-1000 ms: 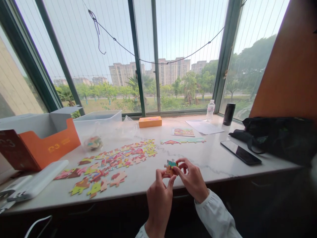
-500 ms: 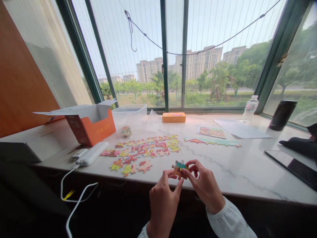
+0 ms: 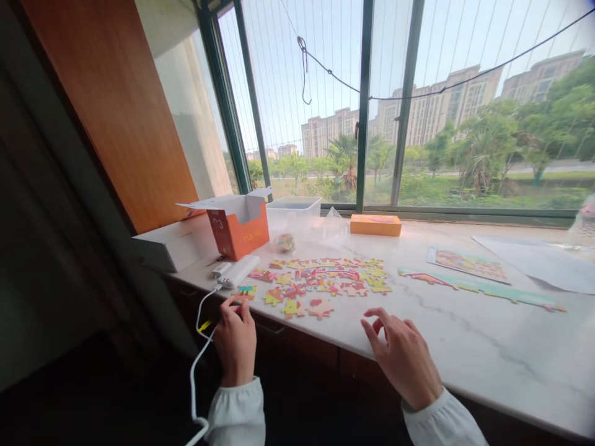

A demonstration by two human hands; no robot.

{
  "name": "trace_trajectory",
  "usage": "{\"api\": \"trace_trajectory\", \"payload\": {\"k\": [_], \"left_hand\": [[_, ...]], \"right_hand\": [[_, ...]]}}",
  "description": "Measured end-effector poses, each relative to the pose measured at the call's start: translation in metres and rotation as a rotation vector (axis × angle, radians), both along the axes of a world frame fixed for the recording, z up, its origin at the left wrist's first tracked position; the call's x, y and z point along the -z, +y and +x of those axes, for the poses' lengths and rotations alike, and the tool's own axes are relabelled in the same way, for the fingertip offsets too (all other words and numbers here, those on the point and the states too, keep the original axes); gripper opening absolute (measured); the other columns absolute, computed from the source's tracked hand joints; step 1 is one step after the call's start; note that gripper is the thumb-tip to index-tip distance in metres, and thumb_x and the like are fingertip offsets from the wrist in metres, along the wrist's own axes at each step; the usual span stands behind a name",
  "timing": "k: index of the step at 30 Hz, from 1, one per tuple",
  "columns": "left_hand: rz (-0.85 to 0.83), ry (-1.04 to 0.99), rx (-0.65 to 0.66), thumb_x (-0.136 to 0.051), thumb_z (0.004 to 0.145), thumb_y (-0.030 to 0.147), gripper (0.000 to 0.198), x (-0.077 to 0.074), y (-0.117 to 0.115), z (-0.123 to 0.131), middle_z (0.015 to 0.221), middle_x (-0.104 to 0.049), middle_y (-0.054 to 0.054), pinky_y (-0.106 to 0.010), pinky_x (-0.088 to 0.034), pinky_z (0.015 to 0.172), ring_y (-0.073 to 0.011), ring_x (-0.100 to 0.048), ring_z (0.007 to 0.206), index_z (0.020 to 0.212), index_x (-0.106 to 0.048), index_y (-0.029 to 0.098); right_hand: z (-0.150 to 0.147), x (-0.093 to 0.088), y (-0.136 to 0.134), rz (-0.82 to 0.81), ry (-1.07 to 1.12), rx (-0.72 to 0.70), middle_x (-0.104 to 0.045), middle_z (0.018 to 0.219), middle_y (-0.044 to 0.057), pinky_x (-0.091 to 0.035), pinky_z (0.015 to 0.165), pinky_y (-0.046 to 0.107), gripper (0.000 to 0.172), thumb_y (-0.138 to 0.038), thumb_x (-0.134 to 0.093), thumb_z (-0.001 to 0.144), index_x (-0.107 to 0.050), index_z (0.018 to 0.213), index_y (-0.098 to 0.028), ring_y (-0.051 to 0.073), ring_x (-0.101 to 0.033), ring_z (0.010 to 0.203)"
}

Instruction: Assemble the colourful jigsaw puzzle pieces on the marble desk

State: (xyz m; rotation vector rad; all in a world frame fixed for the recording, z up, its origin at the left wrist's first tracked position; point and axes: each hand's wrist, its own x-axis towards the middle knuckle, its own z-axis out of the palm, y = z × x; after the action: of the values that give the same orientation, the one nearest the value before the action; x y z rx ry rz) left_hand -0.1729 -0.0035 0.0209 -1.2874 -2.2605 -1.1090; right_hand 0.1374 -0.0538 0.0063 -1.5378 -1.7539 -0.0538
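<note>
Head view: two hands at the near edge of a marble bench (image 3: 465,347).
Left hand (image 3: 235,337): fingers curled at the edge, tips just beside a lone puzzle piece (image 3: 245,290); whether it grips cannot be told.
Right hand (image 3: 402,356): palm down, fingers loosely spread, holding nothing.
Loose pieces (image 3: 325,282): flat on the bench beyond both hands.
Orange box (image 3: 238,230): flap raised, contents hidden.
Clear bag (image 3: 286,241): holds a clump of pieces.
Clear tub (image 3: 292,206): behind the bag, contents unclear.
Flat orange box (image 3: 375,225): closed.

head cam | looks forward-down, leftward | near counter edge (image 3: 353,356) | faces windows (image 3: 325,93)
</note>
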Motion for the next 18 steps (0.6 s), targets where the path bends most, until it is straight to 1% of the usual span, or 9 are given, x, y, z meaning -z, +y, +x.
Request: {"api": "trace_trajectory", "payload": {"k": [2,6,11,14,18], "left_hand": [[-0.072,0.007,-0.019,-0.046,0.094,0.037,0.029,0.0062,0.006,-0.0045,0.085,-0.072,-0.009,-0.029,-0.037,0.053,-0.0245,-0.068,0.071,0.111,-0.054,0.015],[-0.147,0.01,0.028,-0.044,0.095,0.04,0.031,0.0122,0.0098,-0.0038,0.082,-0.073,-0.009,-0.029,-0.039,0.056,-0.026,-0.069,0.072,0.109,-0.055,0.015],[-0.167,-0.009,0.042,-0.042,0.096,0.042,0.037,0.009,0.0105,-0.0014,0.081,-0.073,-0.011,-0.03,-0.041,0.056,-0.0275,-0.069,0.074,0.115,-0.054,0.013],[-0.174,-0.016,0.053,-0.042,0.095,0.039,0.037,0.0071,0.0117,-0.001,0.082,-0.073,-0.012,-0.031,-0.043,0.057,-0.028,-0.069,0.074,0.118,-0.054,0.012],[-0.114,-0.015,0.062,-0.044,0.094,0.034,0.038,0.0074,0.0111,0.0028,0.09,-0.073,-0.013,-0.032,-0.046,0.06,-0.0273,-0.069,0.078,0.123,-0.052,0.011]], "right_hand": [[0.0006,0.0025,-0.0006,0.022,-0.023,0.011,-0.065,0.071,-0.003,-0.038,0.073,0.032,0.027,-0.047,-0.045,0.094,-0.06,0.101,-0.027,0.013,-0.057,0.06],[0.0021,0.0053,-0.0014,0.047,-0.04,0.013,-0.065,0.069,-0.003,-0.038,0.072,0.032,0.028,-0.048,-0.045,0.094,-0.061,0.099,-0.026,0.013,-0.058,0.058],[0.0025,0.0063,-0.0019,0.032,-0.052,0.026,-0.065,0.069,-0.004,-0.038,0.072,0.031,0.027,-0.048,-0.045,0.094,-0.061,0.099,-0.027,0.013,-0.057,0.057],[0.0025,0.0068,-0.002,0.025,-0.054,0.032,-0.065,0.069,-0.004,-0.038,0.073,0.031,0.027,-0.049,-0.045,0.094,-0.061,0.1,-0.027,0.012,-0.057,0.058],[0.0025,0.0079,-0.0012,0.038,-0.065,0.035,-0.065,0.068,-0.004,-0.039,0.072,0.031,0.029,-0.049,-0.044,0.094,-0.061,0.1,-0.027,0.013,-0.056,0.056]]}}
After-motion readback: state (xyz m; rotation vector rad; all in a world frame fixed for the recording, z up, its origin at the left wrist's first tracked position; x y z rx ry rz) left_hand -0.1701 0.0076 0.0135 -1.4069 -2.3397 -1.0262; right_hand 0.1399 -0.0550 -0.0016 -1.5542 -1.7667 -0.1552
